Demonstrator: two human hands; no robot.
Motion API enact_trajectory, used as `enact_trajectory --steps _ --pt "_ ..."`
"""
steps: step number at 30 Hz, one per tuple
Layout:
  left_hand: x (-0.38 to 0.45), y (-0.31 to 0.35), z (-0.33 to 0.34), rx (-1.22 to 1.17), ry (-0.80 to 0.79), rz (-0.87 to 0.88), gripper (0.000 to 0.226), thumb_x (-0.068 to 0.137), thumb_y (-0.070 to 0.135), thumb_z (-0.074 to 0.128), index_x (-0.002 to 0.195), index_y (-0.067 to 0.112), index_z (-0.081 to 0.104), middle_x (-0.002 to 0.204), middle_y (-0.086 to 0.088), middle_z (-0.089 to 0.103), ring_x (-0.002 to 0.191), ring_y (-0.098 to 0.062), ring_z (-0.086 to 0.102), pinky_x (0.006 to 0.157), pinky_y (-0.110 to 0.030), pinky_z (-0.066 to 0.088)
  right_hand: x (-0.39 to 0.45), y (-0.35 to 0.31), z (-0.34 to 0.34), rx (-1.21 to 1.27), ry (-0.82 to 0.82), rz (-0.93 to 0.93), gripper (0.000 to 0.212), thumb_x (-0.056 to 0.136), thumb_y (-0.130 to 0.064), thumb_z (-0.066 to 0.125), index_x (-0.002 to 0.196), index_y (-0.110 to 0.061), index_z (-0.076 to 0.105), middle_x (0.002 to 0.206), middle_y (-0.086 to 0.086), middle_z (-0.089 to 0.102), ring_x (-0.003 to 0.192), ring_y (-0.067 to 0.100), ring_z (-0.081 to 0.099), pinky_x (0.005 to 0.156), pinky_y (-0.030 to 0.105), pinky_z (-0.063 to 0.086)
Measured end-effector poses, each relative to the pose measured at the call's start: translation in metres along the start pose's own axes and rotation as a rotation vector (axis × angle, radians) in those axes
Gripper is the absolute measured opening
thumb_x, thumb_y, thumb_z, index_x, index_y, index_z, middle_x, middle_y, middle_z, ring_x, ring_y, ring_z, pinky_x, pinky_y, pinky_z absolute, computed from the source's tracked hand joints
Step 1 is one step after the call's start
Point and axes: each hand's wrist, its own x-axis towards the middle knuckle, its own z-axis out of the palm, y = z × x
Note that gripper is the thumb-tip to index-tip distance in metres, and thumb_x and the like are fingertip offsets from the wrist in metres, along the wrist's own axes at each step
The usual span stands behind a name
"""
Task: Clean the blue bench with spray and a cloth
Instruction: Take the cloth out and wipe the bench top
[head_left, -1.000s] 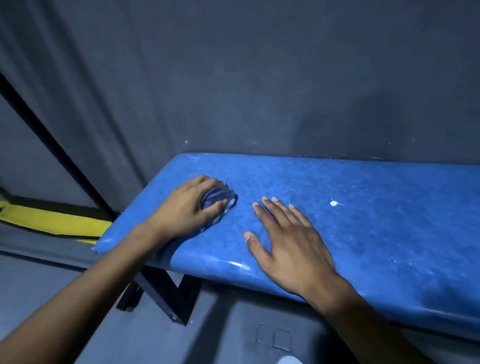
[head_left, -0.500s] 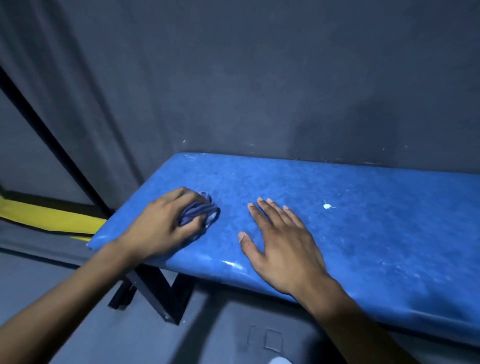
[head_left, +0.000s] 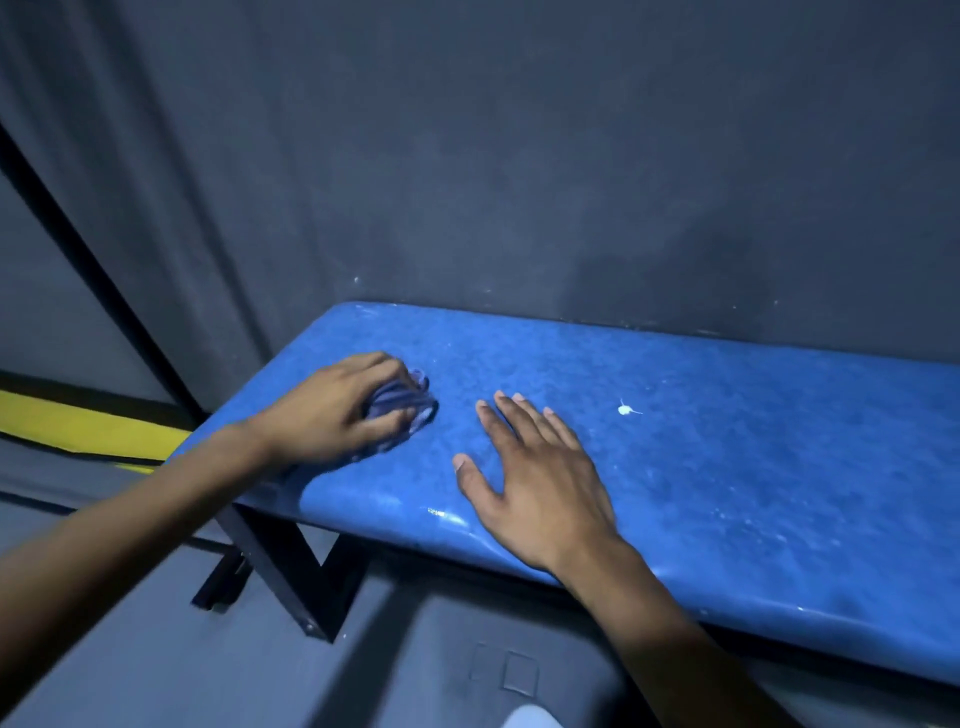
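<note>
While the left hand (head_left: 332, 415) presses a bunched blue-grey cloth (head_left: 402, 405) onto the blue counter (head_left: 727, 467) near its left end, fingers curled over the fabric so that only its right part shows, the right hand (head_left: 535, 483) lies flat and spread on the surface just to the right, holding nothing, its wrist crossing the near edge. The two hands are near each other but apart, with bare blue surface between them. To the right of the right hand's fingertips sits a small white speck (head_left: 626, 410) on the counter, well clear of the cloth. The surface looks mottled and faintly dusty, with a glossy highlight along the rounded near edge. A dark grey wall (head_left: 519, 156) rises directly behind the far edge. Under the left end a black metal frame leg (head_left: 291, 566) slants down to the grey floor (head_left: 260, 675), and a black diagonal bar (head_left: 78, 244) runs up along the left. Beyond it, low at the far left, lies a yellow strip (head_left: 78, 426). No spray bottle is visible in the head view.
</note>
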Motion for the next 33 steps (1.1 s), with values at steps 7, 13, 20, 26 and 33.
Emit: enact_trajectory --steps 7,13,20,26,33 --pt "0.108 0.014 0.049 0.056 0.247 -0.519 0.037 0.095 0.042 0.057 0.113 0.009 0.056 0.117 -0.023 0.059 0.114 -0.045 0.058 0.091 -0.049 0.048 0.0 0.0 -0.002 0.013 0.0 0.005 0.078 0.094 -0.066 0.021 0.159 -0.025 0.032 0.169 -0.003 0.024 0.156 0.012 0.013 0.127 0.036 0.005" --pt "0.06 0.028 0.037 -0.05 0.178 -0.315 0.063 0.079 0.069 0.041 0.108 0.017 0.061 0.103 -0.01 0.064 0.099 -0.035 0.063 0.077 -0.036 0.04 -0.001 0.001 -0.004 0.035 -0.017 0.016 0.072 0.096 -0.064 0.034 0.156 -0.024 0.038 0.166 -0.001 0.03 0.155 0.013 0.019 0.127 0.036 0.006" --pt "0.003 0.055 0.021 -0.091 0.275 -0.283 0.045 0.081 0.066 0.047 0.096 0.028 0.064 0.091 0.005 0.062 0.091 -0.025 0.064 0.073 -0.034 0.039 -0.041 0.005 -0.044 0.085 0.034 -0.036 0.06 0.098 -0.051 0.042 0.145 -0.016 0.054 0.154 0.004 0.051 0.149 0.02 0.036 0.126 0.035 0.011" --pt "0.056 0.121 0.015 -0.382 0.412 -0.3 0.023 0.096 0.053 0.064 0.098 0.03 0.063 0.098 0.007 0.071 0.093 -0.023 0.07 0.08 -0.041 0.057 -0.103 0.108 -0.087 -0.129 0.025 0.109 0.077 0.093 -0.07 0.029 0.15 -0.022 0.049 0.159 0.004 0.044 0.151 0.021 0.032 0.126 0.038 0.015" --pt "0.155 0.196 0.082 -0.171 0.094 -0.046 0.062 0.087 0.067 0.033 0.127 0.032 0.064 0.125 -0.002 0.064 0.121 -0.026 0.06 0.104 -0.039 0.046 -0.116 0.136 -0.089 -0.119 0.016 0.188 0.084 0.09 -0.077 0.017 0.159 -0.032 0.028 0.169 -0.005 0.022 0.156 0.012 0.012 0.128 0.037 0.005"
